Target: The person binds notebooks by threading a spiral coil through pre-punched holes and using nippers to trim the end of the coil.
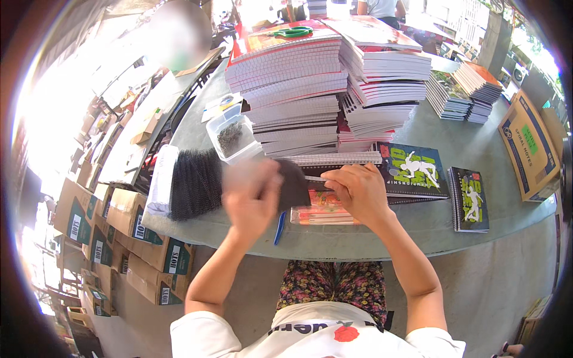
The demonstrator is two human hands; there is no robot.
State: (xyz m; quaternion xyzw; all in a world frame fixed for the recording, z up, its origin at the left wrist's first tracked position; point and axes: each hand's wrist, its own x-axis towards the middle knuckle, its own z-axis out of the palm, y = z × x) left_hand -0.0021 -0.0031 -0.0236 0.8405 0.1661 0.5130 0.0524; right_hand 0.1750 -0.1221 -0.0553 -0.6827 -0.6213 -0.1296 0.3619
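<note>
My left hand is smeared by motion over the table, beside a blurred black piece whose kind I cannot make out. My right hand has its thumb and fingers pinched together at the left end of a dark-covered notebook, which it partly hides. Behind that lies another dark notebook with a white figure and green lettering. A bundle of black spiral coils sits left of my left hand. Beyond it stands a clear plastic tub holding small dark bits.
Tall stacks of punched sheets rise at the back, with green-handled scissors on top. A blue slim tool lies near the front edge. A small spiral notebook and a cardboard box are at right. Cartons crowd the left floor.
</note>
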